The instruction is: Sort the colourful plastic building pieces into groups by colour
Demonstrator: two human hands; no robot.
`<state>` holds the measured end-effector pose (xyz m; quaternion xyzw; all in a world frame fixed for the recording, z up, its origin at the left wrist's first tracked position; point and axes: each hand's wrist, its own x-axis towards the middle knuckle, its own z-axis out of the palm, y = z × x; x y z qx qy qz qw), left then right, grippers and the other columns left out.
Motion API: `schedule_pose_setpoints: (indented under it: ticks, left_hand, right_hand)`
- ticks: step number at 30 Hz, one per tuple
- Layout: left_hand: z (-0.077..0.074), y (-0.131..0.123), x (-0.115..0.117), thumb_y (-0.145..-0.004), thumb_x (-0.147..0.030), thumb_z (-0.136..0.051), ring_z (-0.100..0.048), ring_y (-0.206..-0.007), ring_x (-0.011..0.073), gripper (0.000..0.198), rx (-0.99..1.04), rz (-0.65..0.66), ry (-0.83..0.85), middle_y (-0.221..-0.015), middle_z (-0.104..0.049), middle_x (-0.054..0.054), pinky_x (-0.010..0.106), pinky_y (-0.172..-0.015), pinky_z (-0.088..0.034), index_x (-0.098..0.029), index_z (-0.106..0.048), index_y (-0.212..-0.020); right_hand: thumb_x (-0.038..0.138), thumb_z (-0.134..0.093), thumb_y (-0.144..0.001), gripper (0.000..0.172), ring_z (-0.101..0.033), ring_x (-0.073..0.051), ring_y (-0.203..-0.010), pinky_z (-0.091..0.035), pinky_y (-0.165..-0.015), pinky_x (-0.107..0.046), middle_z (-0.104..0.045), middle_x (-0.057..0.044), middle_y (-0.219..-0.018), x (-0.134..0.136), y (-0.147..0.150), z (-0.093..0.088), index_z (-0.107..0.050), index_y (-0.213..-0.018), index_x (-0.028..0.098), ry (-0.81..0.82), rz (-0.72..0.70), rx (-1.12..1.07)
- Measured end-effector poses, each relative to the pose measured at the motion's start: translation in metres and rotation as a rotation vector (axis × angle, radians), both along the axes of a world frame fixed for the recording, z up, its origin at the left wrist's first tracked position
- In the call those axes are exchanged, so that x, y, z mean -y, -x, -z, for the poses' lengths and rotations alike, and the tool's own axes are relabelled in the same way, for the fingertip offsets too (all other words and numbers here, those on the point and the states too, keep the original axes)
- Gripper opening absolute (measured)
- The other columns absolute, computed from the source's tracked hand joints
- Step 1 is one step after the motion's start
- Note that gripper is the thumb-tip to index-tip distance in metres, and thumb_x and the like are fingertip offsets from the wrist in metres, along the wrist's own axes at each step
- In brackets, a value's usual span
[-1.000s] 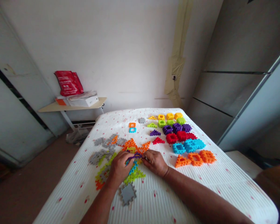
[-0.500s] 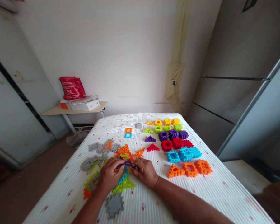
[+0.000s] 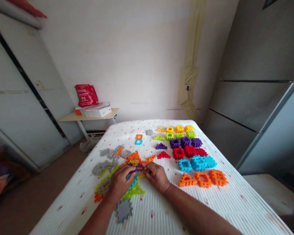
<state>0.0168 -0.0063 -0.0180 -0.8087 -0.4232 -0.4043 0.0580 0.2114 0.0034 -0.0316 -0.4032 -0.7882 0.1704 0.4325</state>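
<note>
Just past a grey square tile (image 3: 124, 210), the left hand (image 3: 121, 179) and right hand (image 3: 157, 177) pinch a purple piece (image 3: 138, 167) from opposite sides, apparently to steady it, so it bridges the gap between them. Farther off, to the right, stacked pieces (image 3: 189, 150) stand in single-colour rows, presumably to keep the shades apart.

1. The left hand (image 3: 121, 179) and right hand (image 3: 157, 176) pinch a purple toothed plastic piece (image 3: 138, 168) — one on each side.
2. A gray square toothed plastic plate (image 3: 124, 210) lies just beside the left forearm (image 3: 101, 209).
3. Orange toothed plastic blocks (image 3: 217, 178) line up rightward — on a ribbed white cloth (image 3: 149, 204).
</note>
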Motion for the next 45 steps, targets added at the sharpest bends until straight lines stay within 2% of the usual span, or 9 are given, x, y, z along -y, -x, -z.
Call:
schedule_pose_setpoints:
  ticks: [13, 25, 28, 31, 36, 45]
  left_hand:
    - [-0.002, -0.001, 0.004, -0.079, -0.013, -0.054, -0.062, -0.074, 0.0159, 0.014, 0.011, 0.032, 0.088, -0.076, -0.068, 0.003, 0.028, -0.069, -0.049, -0.02, -0.065, -0.083]
    - [-0.004, -0.005, 0.005, -0.08, -0.012, -0.051, -0.063, -0.075, 0.0157, 0.017, 0.018, 0.045, 0.08, -0.078, -0.069, 0.003, 0.028, -0.071, -0.05, -0.021, -0.066, -0.084]
    - [-0.004, -0.007, 0.007, -0.079, -0.012, -0.052, -0.063, -0.078, 0.0158, 0.019, 0.023, 0.044, 0.082, -0.082, -0.07, 0.003, 0.028, -0.072, -0.05, -0.02, -0.065, -0.09]
    - [-0.006, -0.01, 0.01, -0.079, -0.012, -0.052, -0.063, -0.075, 0.0155, 0.018, 0.025, 0.042, 0.076, -0.078, -0.069, 0.003, 0.027, -0.07, -0.05, -0.02, -0.065, -0.088]
    - [-0.007, -0.012, 0.011, -0.08, -0.012, -0.053, -0.062, -0.073, 0.0152, 0.016, 0.018, 0.064, 0.072, -0.076, -0.068, 0.003, 0.027, -0.069, -0.049, -0.02, -0.065, -0.086]
    - [-0.007, -0.017, 0.015, -0.082, -0.01, -0.051, -0.06, -0.072, 0.0145, 0.017, -0.003, 0.123, 0.029, -0.074, -0.067, 0.002, 0.027, -0.068, -0.048, -0.02, -0.063, -0.085]
  right_hand:
    - [0.015, -0.048, -0.077, 0.01, -0.054, -0.012, -0.065, -0.041, -0.061, -0.021, -0.059, -0.002, -0.073, -0.002, -0.001, 0.002, -0.057, -0.079, 0.019, -0.036, -0.015, -0.013]
    - [0.015, -0.049, -0.077, 0.012, -0.056, -0.013, -0.067, -0.044, -0.063, -0.023, -0.061, -0.002, -0.076, -0.001, -0.004, -0.001, -0.059, -0.083, 0.019, 0.001, 0.033, 0.02]
    - [0.014, -0.052, -0.076, 0.022, -0.059, -0.017, -0.079, -0.047, -0.072, -0.026, -0.064, -0.007, -0.088, -0.001, -0.005, -0.001, -0.06, -0.096, 0.018, -0.014, 0.012, 0.074]
    - [0.016, -0.055, -0.078, 0.032, -0.058, -0.019, -0.089, -0.046, -0.079, -0.03, -0.064, -0.009, -0.099, 0.0, -0.007, -0.003, -0.058, -0.109, 0.018, -0.047, -0.039, 0.142]
    - [0.023, -0.06, -0.079, 0.035, -0.056, -0.021, -0.089, -0.044, -0.08, -0.035, -0.066, -0.008, -0.098, 0.001, -0.007, -0.008, -0.058, -0.113, 0.02, -0.072, -0.009, 0.211]
    - [0.02, -0.065, -0.074, 0.046, -0.054, -0.024, -0.095, -0.043, -0.083, -0.036, -0.064, -0.009, -0.105, 0.006, -0.007, -0.023, -0.053, -0.119, 0.018, -0.071, 0.004, 0.331]
